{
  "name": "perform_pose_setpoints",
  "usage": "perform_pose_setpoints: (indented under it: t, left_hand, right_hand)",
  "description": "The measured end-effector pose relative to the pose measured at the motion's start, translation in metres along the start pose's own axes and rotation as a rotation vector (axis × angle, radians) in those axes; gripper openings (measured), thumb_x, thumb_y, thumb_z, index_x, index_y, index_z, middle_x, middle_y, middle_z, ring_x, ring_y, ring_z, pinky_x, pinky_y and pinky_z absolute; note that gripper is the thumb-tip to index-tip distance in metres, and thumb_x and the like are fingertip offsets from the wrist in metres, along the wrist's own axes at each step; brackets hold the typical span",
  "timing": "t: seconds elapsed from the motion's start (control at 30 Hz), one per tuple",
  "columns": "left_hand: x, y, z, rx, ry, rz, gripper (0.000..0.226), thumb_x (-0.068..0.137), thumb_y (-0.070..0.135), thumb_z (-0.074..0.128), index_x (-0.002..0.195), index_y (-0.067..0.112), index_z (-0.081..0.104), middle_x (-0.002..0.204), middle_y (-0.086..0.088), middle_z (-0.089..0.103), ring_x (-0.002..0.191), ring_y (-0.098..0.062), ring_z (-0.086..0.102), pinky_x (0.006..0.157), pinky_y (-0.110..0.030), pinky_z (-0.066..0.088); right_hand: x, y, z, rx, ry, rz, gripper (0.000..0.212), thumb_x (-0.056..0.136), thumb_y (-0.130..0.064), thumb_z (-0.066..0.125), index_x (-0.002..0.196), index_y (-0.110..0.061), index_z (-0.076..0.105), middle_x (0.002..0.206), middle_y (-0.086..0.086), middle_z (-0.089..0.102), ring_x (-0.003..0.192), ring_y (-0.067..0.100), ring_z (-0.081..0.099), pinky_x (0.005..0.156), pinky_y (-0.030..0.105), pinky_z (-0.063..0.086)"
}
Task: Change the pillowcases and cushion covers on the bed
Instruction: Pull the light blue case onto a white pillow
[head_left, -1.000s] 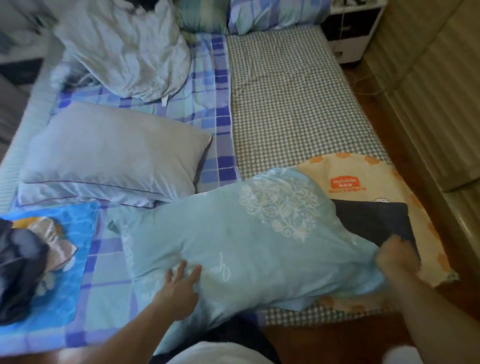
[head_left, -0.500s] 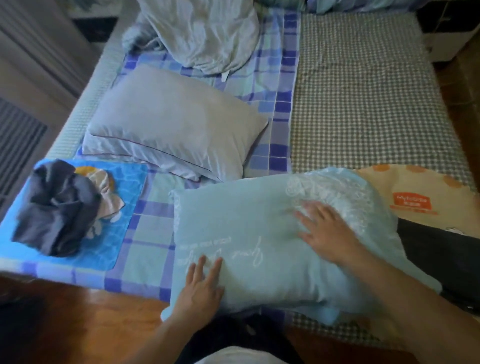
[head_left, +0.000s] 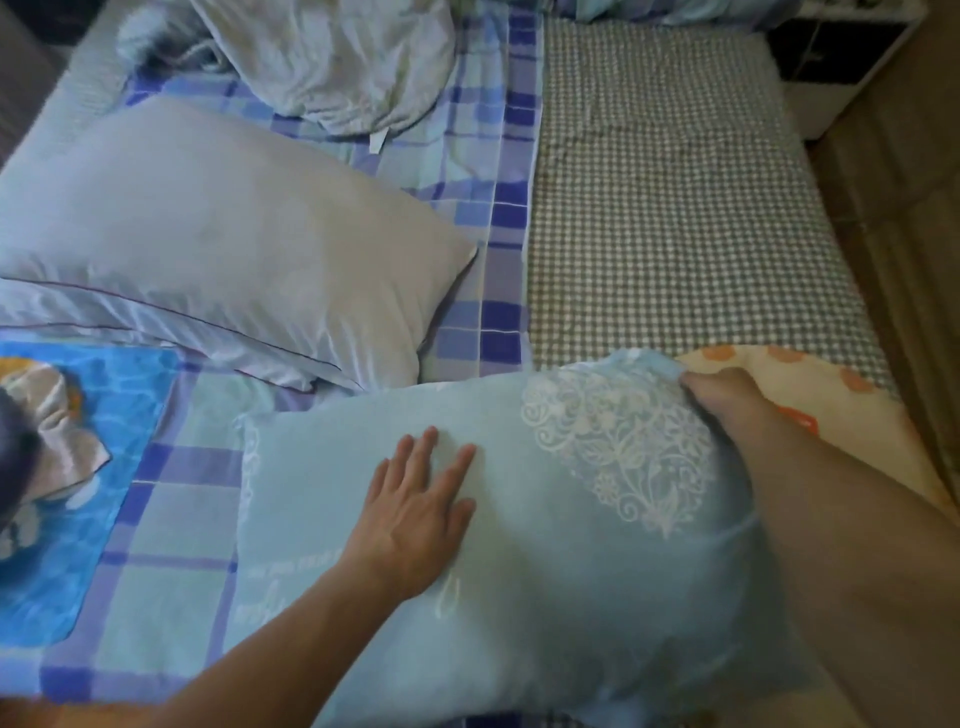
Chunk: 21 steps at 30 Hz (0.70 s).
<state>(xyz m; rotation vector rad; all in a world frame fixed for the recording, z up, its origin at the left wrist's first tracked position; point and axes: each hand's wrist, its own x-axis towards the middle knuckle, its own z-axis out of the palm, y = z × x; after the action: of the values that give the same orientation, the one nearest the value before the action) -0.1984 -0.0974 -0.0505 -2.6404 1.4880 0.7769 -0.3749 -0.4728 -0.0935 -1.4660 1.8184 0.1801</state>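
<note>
My left hand lies flat on the light blue pillow, fingers straight and spread a little, palm pressing down near the middle of it. My right hand is at the far right corner of that pillow, fingers curled and gripping the edge of the pillowcase there; the fingertips are tucked into the fabric and I cannot see them clearly. The pillow lies across the near edge of the bed, its white floral print between my two hands and some white lettering along its near left side. Its right end rests on a cream cloth with orange spots, which lies partly under my right forearm.

Beyond the pillow, on the blue plaid sheet, sits a grey pillow with a thin dark piping line, just apart from the blue one. Farther back is a crumpled pale cover. The right half of the bed is covered by a grey checked sheet. At the left edge a bright blue mat holds a bundle of dark and shiny pale cloth. A white bedside cabinet stands at the top right corner
</note>
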Motion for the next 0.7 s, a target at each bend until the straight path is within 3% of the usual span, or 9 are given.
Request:
perform_pose_setpoints:
  t: [0.1,0.17,0.23,0.33,0.4,0.5,0.57,0.63,0.7]
  left_hand:
    - [0.019,0.019,0.002,0.041,-0.008,0.052,0.063,0.095,0.063,0.001,0.154,0.047,-0.015,0.167,-0.003,-0.017,0.153,-0.028,-0.017,0.122,-0.042,-0.008]
    - [0.026,0.028,0.002,0.046,-0.004,0.079,0.061,0.096,0.062,0.0,0.154,0.048,-0.015,0.167,-0.003,-0.017,0.153,-0.029,-0.02,0.121,-0.042,-0.012]
    - [0.034,0.036,0.0,0.054,-0.001,0.107,0.059,0.1,0.061,0.004,0.155,0.047,-0.014,0.167,-0.002,-0.019,0.152,-0.028,-0.023,0.122,-0.043,-0.015]
    - [0.05,0.047,-0.001,0.102,-0.005,0.123,0.059,0.102,0.062,0.006,0.155,0.046,-0.014,0.167,-0.001,-0.019,0.151,-0.025,-0.026,0.123,-0.046,-0.012]
    - [0.066,0.057,-0.002,0.115,-0.022,0.121,0.06,0.101,0.064,0.003,0.156,0.045,-0.013,0.167,0.0,-0.016,0.152,-0.024,-0.023,0.124,-0.047,-0.009]
    - [0.114,0.065,-0.011,0.072,0.033,0.047,0.064,0.1,0.063,0.006,0.158,0.039,0.015,0.167,-0.003,0.017,0.154,-0.024,0.012,0.125,-0.045,0.006]
    - [0.16,0.054,-0.021,0.0,-0.017,-0.125,0.067,0.098,0.064,0.01,0.151,0.032,0.035,0.156,-0.003,0.043,0.143,-0.023,0.038,0.122,-0.047,0.017]
    - [0.192,0.045,-0.031,-0.008,-0.23,-0.253,0.073,0.096,0.07,0.01,0.141,0.028,0.049,0.145,-0.007,0.055,0.133,-0.028,0.05,0.117,-0.048,0.028]
    - [0.196,0.047,-0.03,0.032,-0.335,-0.232,0.069,0.098,0.068,0.015,0.135,0.026,0.055,0.139,-0.011,0.058,0.128,-0.032,0.054,0.11,-0.044,0.038]
  right_hand:
    - [0.012,-0.008,-0.001,0.077,-0.083,0.006,0.054,0.093,-0.042,0.066,0.131,-0.005,0.058,0.119,0.004,0.064,0.104,0.033,0.064,0.089,0.035,0.049]
    - [0.029,-0.004,0.003,0.124,-0.198,0.079,0.053,0.089,-0.053,0.064,0.12,-0.009,0.067,0.113,0.008,0.071,0.099,0.034,0.068,0.097,0.044,0.052]
    - [0.039,-0.006,0.004,0.194,-0.245,0.13,0.05,0.091,-0.049,0.066,0.118,-0.007,0.068,0.11,0.012,0.073,0.097,0.034,0.069,0.097,0.048,0.053]
    - [0.042,-0.029,0.004,0.334,-0.19,-0.032,0.048,0.097,-0.027,0.066,0.137,-0.004,0.051,0.119,0.002,0.063,0.099,0.026,0.065,0.088,0.041,0.056]
    - [0.045,-0.048,0.008,0.375,-0.222,-0.139,0.047,0.1,-0.027,0.061,0.141,-0.01,0.047,0.121,0.0,0.061,0.099,0.021,0.065,0.081,0.038,0.057]
    - [0.06,-0.061,0.008,0.099,-0.281,-0.182,0.063,0.097,-0.052,0.054,0.146,-0.013,0.044,0.134,0.006,0.058,0.111,0.026,0.062,0.094,0.042,0.054]
    - [0.076,-0.054,-0.001,-0.051,-0.349,-0.092,0.075,0.092,-0.06,0.059,0.146,-0.01,0.044,0.136,0.012,0.06,0.108,0.031,0.065,0.092,0.043,0.055]
    - [0.087,-0.044,-0.008,-0.067,-0.451,-0.006,0.067,0.094,-0.05,0.063,0.142,-0.005,0.048,0.13,0.015,0.063,0.1,0.029,0.067,0.081,0.038,0.057]
    - [0.099,-0.04,-0.013,-0.03,-0.407,-0.138,0.05,0.101,-0.039,0.057,0.14,-0.009,0.051,0.136,0.012,0.059,0.109,0.027,0.063,0.088,0.038,0.055]
